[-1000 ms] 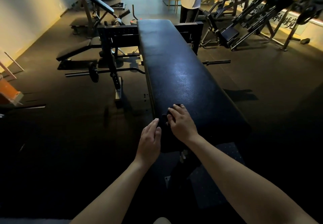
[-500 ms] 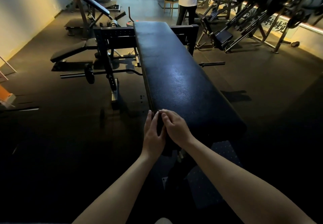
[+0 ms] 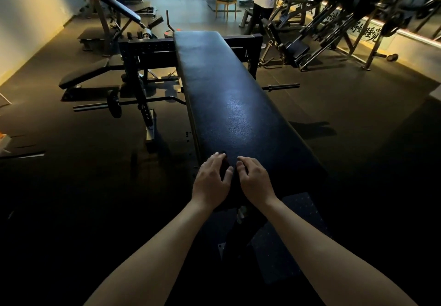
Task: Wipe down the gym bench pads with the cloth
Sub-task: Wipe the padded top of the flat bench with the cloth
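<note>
Pad (image 3: 233, 105) stretched lengthwise away from both hands, set side by side on its near end. Left hand (image 3: 211, 180) curled over dark cloth (image 3: 225, 164); right hand (image 3: 256, 180) curled, grip unclear.

A long black bench pad (image 3: 229, 105) runs from six o'clock toward twelve. At its six o'clock end both hands rest side by side. The left hand (image 3: 210, 181) curls fingers and thumb around a dark cloth (image 3: 225, 164), barely distinct from the pad. The right hand (image 3: 256, 181), just beside it at three o'clock, has bent fingers with the tips on the pad; whether it holds cloth is unclear. At nine o'clock a barbell (image 3: 133, 104) lies on the floor near an adjustable bench (image 3: 83, 74). A wooden chair (image 3: 225, 2) stands at twelve, plate-loaded machines (image 3: 334, 19) at two.
</note>
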